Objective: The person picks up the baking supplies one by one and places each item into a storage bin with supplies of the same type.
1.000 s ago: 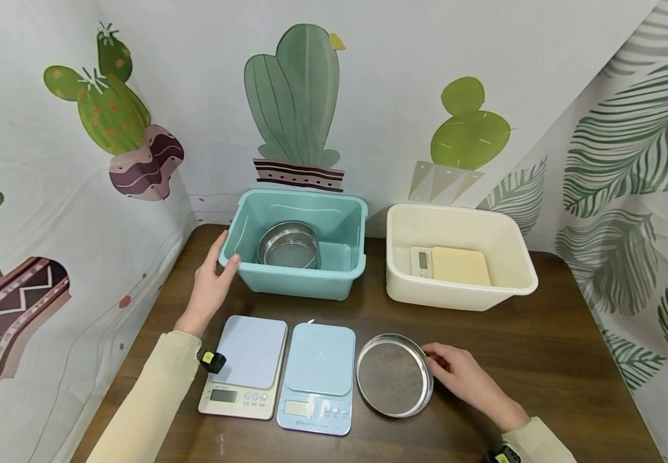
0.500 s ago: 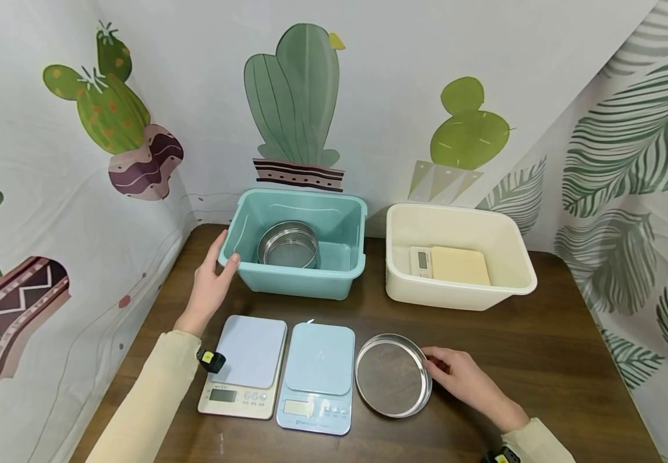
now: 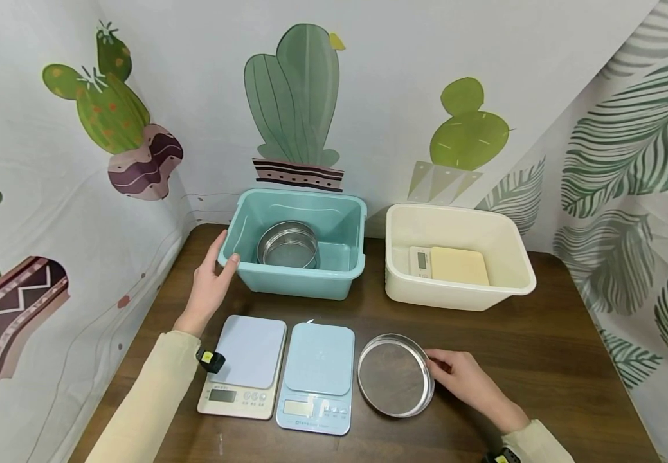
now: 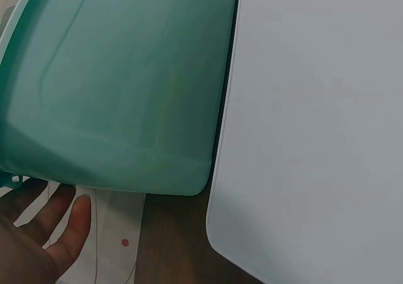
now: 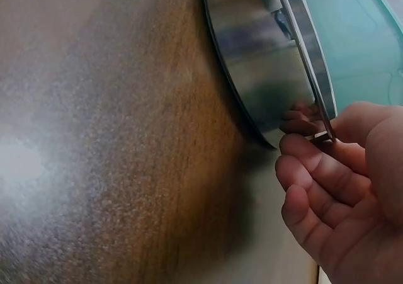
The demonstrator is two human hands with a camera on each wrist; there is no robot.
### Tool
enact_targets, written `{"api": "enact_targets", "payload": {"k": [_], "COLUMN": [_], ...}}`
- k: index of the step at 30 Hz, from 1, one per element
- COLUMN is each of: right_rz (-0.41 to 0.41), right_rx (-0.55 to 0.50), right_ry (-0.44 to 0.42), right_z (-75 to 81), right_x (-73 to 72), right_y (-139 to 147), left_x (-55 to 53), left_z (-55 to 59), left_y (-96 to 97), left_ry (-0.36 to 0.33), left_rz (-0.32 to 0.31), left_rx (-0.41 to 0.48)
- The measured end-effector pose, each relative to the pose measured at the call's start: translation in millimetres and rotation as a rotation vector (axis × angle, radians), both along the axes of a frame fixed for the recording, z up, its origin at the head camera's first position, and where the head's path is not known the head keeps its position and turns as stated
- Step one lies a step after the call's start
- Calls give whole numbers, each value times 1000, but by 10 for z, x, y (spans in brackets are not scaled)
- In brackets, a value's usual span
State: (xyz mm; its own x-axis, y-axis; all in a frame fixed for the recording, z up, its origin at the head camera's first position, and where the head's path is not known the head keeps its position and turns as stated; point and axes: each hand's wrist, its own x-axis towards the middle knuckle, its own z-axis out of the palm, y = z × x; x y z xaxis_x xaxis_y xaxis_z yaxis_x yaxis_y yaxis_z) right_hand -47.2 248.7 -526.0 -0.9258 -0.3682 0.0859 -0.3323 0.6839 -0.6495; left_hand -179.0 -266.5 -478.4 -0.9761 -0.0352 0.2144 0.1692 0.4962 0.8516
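Note:
My right hand (image 3: 465,375) pinches the right rim of a round metal sieve (image 3: 394,379) on the table, right of the scales. In the right wrist view, thumb and fingers meet at the rim of the sieve (image 5: 252,57). At the front left corner of a teal bin (image 3: 293,284), my left hand (image 3: 207,292) rests with spread fingers along the side and the thumb by the front rim. Another metal sieve (image 3: 288,252), perhaps stacked, sits inside this bin. A white scale (image 3: 252,350) lies below my left hand, and a light blue scale (image 3: 321,357) lies beside it.
A cream bin (image 3: 449,297) stands at the back right, holding a cream kitchen scale (image 3: 460,265). Both bins stand near the cactus-patterned wall cloth (image 3: 380,96). The brown wooden table (image 3: 565,347) extends to the right of my right hand.
The sieve shifts slightly left, then a little right, with my right hand staying on its rim. My left hand, the bins and the scales keep their places.

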Motion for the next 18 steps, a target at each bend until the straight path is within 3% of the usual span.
{"api": "enact_targets", "payload": {"k": [10, 18], "right_rz": [-12, -26], "right_rx": [-72, -117], "right_ry": [-154, -187], "right_z": [-18, -8], "right_x": [-8, -6], "right_y": [36, 50], "left_x": [4, -5], "left_z": [6, -1], "left_y": [-2, 0], "left_ry": [2, 3], "left_rz": [-1, 3], "left_rx": [-1, -4]}}
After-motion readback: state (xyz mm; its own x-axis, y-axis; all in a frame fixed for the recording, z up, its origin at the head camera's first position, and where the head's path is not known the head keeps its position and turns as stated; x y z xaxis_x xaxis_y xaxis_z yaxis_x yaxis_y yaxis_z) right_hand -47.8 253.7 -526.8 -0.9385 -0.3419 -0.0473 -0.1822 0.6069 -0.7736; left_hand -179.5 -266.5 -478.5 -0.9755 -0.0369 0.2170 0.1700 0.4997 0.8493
